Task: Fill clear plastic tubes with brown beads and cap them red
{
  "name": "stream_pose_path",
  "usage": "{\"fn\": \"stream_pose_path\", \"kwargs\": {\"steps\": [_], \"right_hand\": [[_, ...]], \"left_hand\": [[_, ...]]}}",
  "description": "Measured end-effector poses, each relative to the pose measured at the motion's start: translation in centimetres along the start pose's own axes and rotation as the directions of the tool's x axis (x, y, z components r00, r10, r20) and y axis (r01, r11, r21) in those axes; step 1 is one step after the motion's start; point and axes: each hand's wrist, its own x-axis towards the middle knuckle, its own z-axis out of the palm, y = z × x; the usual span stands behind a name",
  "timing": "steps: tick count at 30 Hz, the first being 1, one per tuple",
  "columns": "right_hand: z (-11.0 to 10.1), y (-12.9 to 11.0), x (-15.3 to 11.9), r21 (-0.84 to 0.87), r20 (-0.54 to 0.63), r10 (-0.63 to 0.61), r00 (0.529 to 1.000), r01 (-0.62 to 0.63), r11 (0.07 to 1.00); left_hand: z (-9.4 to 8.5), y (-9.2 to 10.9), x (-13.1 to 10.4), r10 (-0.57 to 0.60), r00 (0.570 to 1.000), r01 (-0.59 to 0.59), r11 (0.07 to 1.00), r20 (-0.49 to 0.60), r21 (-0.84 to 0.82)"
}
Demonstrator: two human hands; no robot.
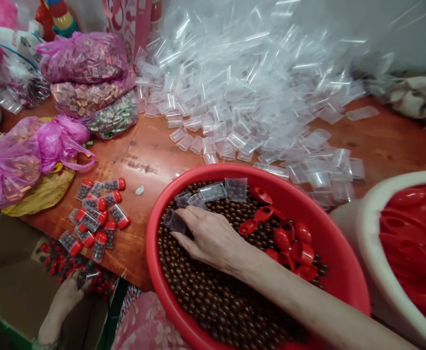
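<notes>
My right hand (pixel 207 238) reaches into a red basin (pixel 230 170) of small round brown balls (pixel 205 291). Its thumb and fingers close around a clear plastic tube (pixel 176 221) at the basin's left side. Other clear tubes (pixel 213 191) lie on the balls just beyond the fingers. Red caps (pixel 281 239) rest on the balls at the right. At lower left, my left hand (pixel 69 291) is over a cardboard box (pixel 8 272), fingers apart, close to red-capped filled tubes (pixel 54 265) in it. Whether it touches one is blurred.
Several red-capped filled tubes (pixel 96 214) lie on the wooden table (pixel 136 165). A large heap of clear tubes (pixel 242 97) spreads behind the basin. Pink bags (pixel 85 58) of small packets stand at back left. A white tub (pixel 366 228) of red caps is at right.
</notes>
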Motion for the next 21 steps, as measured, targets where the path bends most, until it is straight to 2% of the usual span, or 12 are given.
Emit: {"fn": "stream_pose_path", "kwargs": {"steps": [3, 6, 8, 10, 13, 15, 19, 21], "right_hand": [[-1.3, 0.8, -0.8, -0.017, 0.016, -0.056, 0.998, 0.056, 0.998], [-2.7, 2.1, -2.1, -0.167, 0.026, -0.083, 0.996, 0.087, 0.982], [-2.9, 2.7, -2.8, -0.296, 0.081, -0.072, 0.994, 0.092, 0.951], [-2.4, 2.7, -3.0, -0.336, 0.160, -0.055, 0.986, 0.107, 0.936], [-0.8, 2.0, -2.7, -0.256, 0.243, -0.082, 0.967, 0.145, 0.956], [-0.1, 1.6, -2.1, -0.165, 0.273, -0.131, 0.953, 0.180, 0.970], [-0.1, 1.9, -1.2, 0.085, 0.308, -0.228, 0.924, 0.212, 0.974], [-0.5, 2.5, -1.1, 0.209, 0.299, -0.260, 0.918, 0.203, 0.957]], "left_hand": [[-2.0, 3.4, -0.7, 0.041, 0.995, -0.034, 0.996, 0.086, -0.078], [-4.6, 7.9, -2.5, 0.231, 0.958, -0.179, 0.945, 0.171, -0.274], [-6.3, 10.9, -3.9, 0.344, 0.932, -0.282, 0.884, 0.112, -0.374], [-7.4, 13.2, -5.0, 0.438, 0.899, -0.390, 0.820, 0.021, -0.418], [-8.1, 15.7, -5.8, 0.582, 0.809, -0.542, 0.684, -0.084, -0.488], [-8.2, 16.9, -5.8, 0.638, 0.753, -0.605, 0.577, -0.161, -0.548], [-8.2, 19.0, -6.0, 0.657, 0.708, -0.628, 0.416, -0.261, -0.657], [-8.2, 20.0, -6.1, 0.663, 0.697, -0.629, 0.383, -0.273, -0.677]]}}
